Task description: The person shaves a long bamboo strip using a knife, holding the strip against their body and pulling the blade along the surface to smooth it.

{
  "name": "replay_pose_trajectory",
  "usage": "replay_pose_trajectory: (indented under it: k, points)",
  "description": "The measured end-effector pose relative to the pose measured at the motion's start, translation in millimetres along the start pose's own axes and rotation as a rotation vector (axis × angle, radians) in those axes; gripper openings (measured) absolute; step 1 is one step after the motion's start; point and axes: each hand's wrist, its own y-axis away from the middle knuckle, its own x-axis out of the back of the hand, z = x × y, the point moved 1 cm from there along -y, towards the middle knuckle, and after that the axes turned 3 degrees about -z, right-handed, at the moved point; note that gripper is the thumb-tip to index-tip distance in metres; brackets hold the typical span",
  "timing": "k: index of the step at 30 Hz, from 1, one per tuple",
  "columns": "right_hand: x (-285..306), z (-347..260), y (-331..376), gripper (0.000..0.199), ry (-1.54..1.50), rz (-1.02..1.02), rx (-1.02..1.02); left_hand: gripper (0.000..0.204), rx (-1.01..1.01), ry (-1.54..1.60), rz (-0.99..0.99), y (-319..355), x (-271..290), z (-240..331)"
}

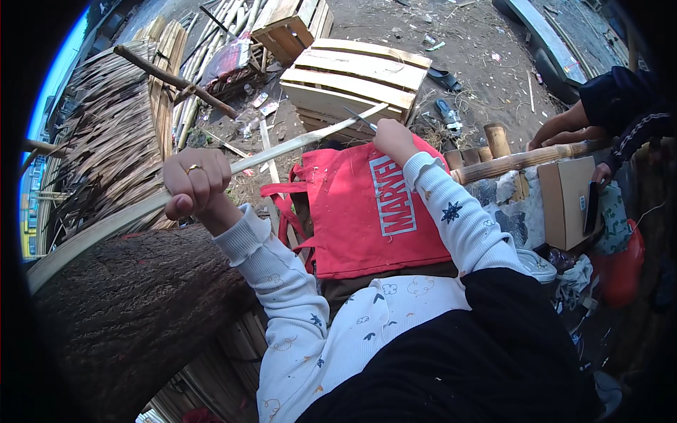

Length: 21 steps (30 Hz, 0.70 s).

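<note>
A long pale strip of split bamboo (296,143) slants across in front of me, from the lower left up to the middle. My left hand (197,182), with a ring on one finger, is closed around it. In my right hand (395,141) is a knife (361,120), mostly hidden by the fingers. Its thin blade points up and left, at the strip close to the far end; whether it touches cannot be made out. A red cloth bag (345,225) with white lettering lies over my lap, beneath both hands, with small shavings on it.
Slatted wooden crates (352,74) stand ahead. A thick trunk (155,289) lies at my left, beside dried thatch (113,148). At right, another person's arms (575,127) reach over a bamboo pole (529,158) near a cardboard box (564,201). Sandals (448,116) lie on the dirt.
</note>
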Motion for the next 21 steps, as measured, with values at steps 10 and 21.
replay_pose_trajectory:
  k: [10,21]
  points:
    - [1,0,7,0.021,0.005,-0.029,-0.093,0.043,-0.036,0.047,0.026,-2,-1,-2]
    - [-7,4,12,0.019,0.021,0.114,-0.008,0.045,-0.052,0.044,0.049,1,-1,-6]
